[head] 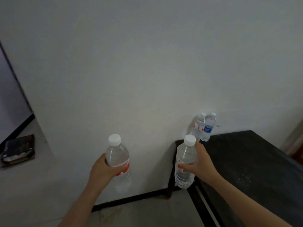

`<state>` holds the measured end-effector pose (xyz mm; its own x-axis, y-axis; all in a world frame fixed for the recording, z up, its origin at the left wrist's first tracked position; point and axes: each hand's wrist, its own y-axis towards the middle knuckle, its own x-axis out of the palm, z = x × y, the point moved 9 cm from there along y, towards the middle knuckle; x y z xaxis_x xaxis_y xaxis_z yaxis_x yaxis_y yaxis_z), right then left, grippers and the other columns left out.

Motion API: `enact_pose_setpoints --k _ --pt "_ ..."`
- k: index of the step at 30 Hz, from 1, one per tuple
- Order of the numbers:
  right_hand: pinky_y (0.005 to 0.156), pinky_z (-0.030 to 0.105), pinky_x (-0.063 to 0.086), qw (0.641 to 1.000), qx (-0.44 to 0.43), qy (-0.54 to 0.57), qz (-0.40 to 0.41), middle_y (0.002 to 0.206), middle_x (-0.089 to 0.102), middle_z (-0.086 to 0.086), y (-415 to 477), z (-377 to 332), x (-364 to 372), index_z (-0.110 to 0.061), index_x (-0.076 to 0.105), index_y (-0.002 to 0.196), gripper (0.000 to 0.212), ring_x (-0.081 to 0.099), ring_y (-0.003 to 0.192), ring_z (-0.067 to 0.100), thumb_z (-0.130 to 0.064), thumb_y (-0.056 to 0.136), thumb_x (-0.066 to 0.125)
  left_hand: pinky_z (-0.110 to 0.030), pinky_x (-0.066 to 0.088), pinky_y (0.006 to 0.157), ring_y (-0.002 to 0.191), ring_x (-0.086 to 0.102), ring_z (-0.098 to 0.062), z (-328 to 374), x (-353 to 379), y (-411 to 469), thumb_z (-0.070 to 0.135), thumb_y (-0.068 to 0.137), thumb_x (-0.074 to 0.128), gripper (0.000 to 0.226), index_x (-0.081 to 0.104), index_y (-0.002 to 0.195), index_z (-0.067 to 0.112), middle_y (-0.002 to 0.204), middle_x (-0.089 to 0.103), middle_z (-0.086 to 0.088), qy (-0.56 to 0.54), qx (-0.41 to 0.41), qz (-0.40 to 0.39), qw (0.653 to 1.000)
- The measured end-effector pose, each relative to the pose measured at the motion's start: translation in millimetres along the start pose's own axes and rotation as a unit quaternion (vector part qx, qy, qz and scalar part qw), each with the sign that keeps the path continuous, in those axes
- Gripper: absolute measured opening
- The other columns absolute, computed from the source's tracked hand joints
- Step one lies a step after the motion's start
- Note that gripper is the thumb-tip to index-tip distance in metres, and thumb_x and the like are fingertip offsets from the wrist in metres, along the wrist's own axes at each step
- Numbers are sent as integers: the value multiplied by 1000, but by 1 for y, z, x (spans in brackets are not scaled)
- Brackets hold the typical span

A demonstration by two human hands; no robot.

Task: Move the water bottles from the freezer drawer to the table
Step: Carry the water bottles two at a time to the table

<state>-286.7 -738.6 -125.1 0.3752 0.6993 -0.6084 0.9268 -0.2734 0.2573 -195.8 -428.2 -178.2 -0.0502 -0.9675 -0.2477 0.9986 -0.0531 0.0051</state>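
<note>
My left hand (102, 172) grips a clear water bottle (118, 158) with a white cap and red label, upright, held in the air in front of the white wall. A second clear water bottle (185, 163) with a white cap is held upright by my right hand (199, 161), just at the near left corner of the black table (246, 161). At the table's far left corner, against the wall, stand two more bottles: one with a red label (198, 126) and one with a blue label (209, 126). The freezer drawer is out of view.
A white wall fills most of the view, with a black skirting strip (131, 199) along the floor. A dark book-like object (18, 149) lies on a pale surface at the left. A dark-edged panel (9, 89) leans at the far left.
</note>
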Motion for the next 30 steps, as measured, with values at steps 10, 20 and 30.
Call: enact_pose_setpoints --k 10,20,30 --pt "95 23 36 994 85 -13 63 121 33 -12 71 51 -32 -33 29 126 83 35 115 6 -16 65 82 -49 56 73 72 67 -26 27 93 126 54 27 76 69 65 86 21 82 72 -6 2 22 -110 994" --pt "92 30 42 954 192 -59 224 119 33 -9 92 80 -91 -22 31 134 87 36 112 8 -9 64 82 -50 56 71 75 68 -26 73 223 219 56 33 79 68 65 92 24 82 72 -2 -9 89 -274 958" --pt "88 28 43 900 267 -87 334 118 38 -7 39 123 -147 -33 33 122 80 39 110 8 -13 63 83 -45 53 80 86 65 -25 92 336 206 62 25 72 82 63 93 18 91 69 -4 2 90 -375 923"
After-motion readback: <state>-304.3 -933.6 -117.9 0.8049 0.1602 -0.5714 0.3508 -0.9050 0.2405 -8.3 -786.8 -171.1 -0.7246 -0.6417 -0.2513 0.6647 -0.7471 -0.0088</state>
